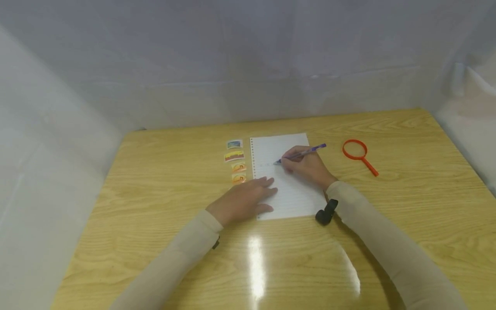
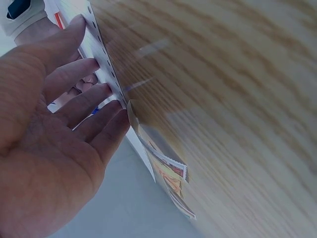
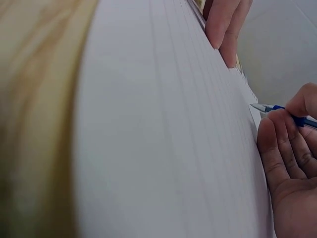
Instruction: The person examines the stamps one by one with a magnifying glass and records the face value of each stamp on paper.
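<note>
A lined sheet of paper (image 1: pixel 292 196) with punched holes down its left edge lies on the table. My right hand (image 1: pixel 308 167) pinches a blue pen (image 1: pixel 318 147) between thumb and fingers, its tip at the sheet beside a short line of faint writing. In the right wrist view the pen (image 3: pixel 308 122) slants away from the page. With fingers spread, my left hand (image 1: pixel 245 199) rests on the lower left part of the sheet. The left wrist view shows that hand (image 2: pixel 64 124) with straight fingers along the punched edge.
Left of the sheet, several stamps stand in a column: a blue one (image 1: pixel 234 144), a yellow and red one (image 1: pixel 234 156) and orange ones (image 1: pixel 238 168) near my left hand. A red magnifying glass (image 1: pixel 370 165) lies to the right. The wooden table (image 1: pixel 162 181) meets a pale wall behind.
</note>
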`<state>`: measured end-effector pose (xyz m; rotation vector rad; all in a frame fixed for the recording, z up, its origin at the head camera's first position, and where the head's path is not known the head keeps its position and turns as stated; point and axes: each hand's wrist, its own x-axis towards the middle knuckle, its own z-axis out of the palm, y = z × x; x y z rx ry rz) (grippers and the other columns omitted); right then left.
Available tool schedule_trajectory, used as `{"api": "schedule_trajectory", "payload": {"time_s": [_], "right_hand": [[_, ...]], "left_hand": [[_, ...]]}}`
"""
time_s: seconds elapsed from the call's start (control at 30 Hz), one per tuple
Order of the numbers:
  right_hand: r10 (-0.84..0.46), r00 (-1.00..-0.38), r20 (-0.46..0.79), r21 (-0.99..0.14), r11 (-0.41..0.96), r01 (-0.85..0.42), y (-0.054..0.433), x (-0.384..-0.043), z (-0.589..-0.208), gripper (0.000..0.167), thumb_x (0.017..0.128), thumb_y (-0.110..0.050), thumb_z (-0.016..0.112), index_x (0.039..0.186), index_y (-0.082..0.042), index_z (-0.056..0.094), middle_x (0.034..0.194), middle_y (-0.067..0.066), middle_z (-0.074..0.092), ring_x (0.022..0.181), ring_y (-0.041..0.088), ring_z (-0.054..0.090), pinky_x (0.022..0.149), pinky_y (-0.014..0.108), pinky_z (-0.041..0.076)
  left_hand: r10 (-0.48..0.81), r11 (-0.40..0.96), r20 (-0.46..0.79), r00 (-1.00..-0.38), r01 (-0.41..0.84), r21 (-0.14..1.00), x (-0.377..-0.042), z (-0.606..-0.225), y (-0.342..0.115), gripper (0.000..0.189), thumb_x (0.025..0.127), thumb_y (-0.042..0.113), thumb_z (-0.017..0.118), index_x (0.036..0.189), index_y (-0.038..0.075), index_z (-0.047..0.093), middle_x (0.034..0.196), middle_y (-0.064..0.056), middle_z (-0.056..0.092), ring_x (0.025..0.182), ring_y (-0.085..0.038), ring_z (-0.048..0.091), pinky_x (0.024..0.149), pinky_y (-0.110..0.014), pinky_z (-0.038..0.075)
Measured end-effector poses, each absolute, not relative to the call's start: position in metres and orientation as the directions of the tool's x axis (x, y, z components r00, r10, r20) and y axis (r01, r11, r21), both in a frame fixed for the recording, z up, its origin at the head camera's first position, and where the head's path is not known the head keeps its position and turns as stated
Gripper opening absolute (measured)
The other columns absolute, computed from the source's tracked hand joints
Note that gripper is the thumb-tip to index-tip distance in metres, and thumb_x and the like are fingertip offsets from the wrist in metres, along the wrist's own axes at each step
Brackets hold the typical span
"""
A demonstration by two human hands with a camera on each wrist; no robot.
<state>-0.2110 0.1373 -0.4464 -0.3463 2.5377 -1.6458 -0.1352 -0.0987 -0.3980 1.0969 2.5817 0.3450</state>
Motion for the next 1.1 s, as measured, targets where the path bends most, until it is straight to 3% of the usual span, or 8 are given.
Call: {"api": "schedule_trajectory", "payload": {"time_s": [0.3, 0.57, 1.1], "right_hand": [[-0.238, -0.971, 0.027, -0.913, 0.39, -0.12, 0.1351, -0.2084, -0.4426, 0.014, 0.092, -0.014, 0.075, 0.102, -0.003, 0.073, 0.086, 0.009, 0.075, 0.082, 0.021, 0.072, 0.091, 0.038, 0.056], [-0.238, -0.971, 0.027, -0.917, 0.38, -0.118, 0.1349, -0.2095, -0.4417, 0.014, 0.091, -0.01, 0.074, 0.1, -0.001, 0.073, 0.093, 0.013, 0.074, 0.084, 0.022, 0.071, 0.086, 0.035, 0.057], [-0.251, -0.968, 0.025, -0.906, 0.403, -0.128, 0.1361, -0.2091, -0.4393, 0.012, 0.09, -0.012, 0.074, 0.099, -0.003, 0.073, 0.087, 0.009, 0.074, 0.082, 0.022, 0.069, 0.083, 0.034, 0.055]], "left_hand": [[0.735, 0.672, -0.186, -0.652, 0.662, 0.333, -0.1362, -0.3986, -0.0982, 0.054, 0.101, 0.036, 0.062, 0.147, 0.01, 0.052, 0.16, -0.012, 0.036, 0.148, -0.03, 0.032, 0.121, -0.042, 0.03], [0.733, 0.671, -0.178, -0.657, 0.654, 0.349, -0.1344, -0.3998, -0.1008, 0.053, 0.102, 0.035, 0.061, 0.148, 0.01, 0.052, 0.16, -0.011, 0.037, 0.149, -0.029, 0.032, 0.121, -0.043, 0.03], [0.737, 0.669, -0.184, -0.651, 0.663, 0.335, -0.1343, -0.3963, -0.0985, 0.053, 0.102, 0.035, 0.062, 0.147, 0.01, 0.052, 0.159, -0.013, 0.038, 0.148, -0.031, 0.034, 0.12, -0.044, 0.032]]}}
